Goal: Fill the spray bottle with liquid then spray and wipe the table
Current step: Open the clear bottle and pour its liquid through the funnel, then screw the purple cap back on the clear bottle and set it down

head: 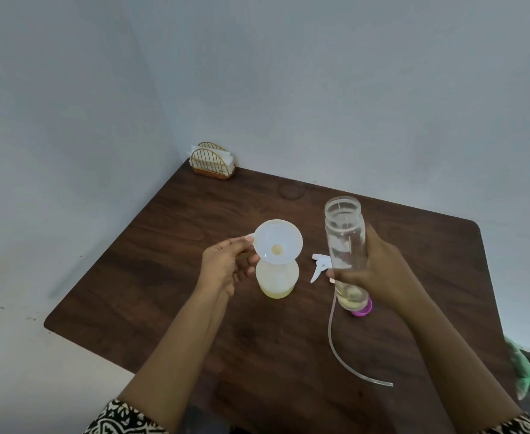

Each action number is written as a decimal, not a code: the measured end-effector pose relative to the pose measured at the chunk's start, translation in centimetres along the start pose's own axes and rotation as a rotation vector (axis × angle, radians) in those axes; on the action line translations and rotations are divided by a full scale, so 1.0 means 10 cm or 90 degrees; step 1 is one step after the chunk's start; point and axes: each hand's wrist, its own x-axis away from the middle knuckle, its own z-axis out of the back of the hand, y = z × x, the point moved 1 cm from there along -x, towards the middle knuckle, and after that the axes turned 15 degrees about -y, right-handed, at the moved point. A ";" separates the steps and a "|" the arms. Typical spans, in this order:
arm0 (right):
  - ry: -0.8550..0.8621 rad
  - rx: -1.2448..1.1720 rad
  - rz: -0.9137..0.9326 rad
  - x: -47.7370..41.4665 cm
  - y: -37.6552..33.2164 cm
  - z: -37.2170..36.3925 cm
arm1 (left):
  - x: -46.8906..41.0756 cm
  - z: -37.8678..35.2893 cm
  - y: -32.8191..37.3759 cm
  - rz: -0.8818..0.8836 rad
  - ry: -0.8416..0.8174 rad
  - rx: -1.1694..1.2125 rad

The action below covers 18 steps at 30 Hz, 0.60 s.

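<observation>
Overhead, I see my left hand (pixel 226 267) pinching a white plastic funnel (pixel 278 242) seated in the translucent spray bottle (pixel 276 279); my right hand (pixel 379 270) grips a clear, nearly empty bottle (pixel 346 245). Careless lifting could tip the funnel and drip on the dark wood table (pixel 257 355).

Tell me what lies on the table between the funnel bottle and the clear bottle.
In the head view, the white spray trigger head lies on the table between the funnel bottle and the clear bottle.
</observation>
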 end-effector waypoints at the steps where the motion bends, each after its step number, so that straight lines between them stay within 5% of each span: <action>1: 0.009 -0.017 0.016 -0.01 -0.05 0.05 | 0.00 0.00 0.01 0.001 -0.002 0.004; 12: 0.041 -0.194 0.125 -0.13 -0.64 0.39 | 0.15 -0.02 0.05 -0.013 0.046 -0.027; 15: 0.044 -0.198 0.138 -0.15 -0.80 0.40 | 0.28 0.00 0.12 -0.212 0.116 -0.245; 18: 0.034 -0.179 0.141 -0.17 -0.91 0.34 | 0.48 -0.15 0.34 -0.369 -0.024 -0.396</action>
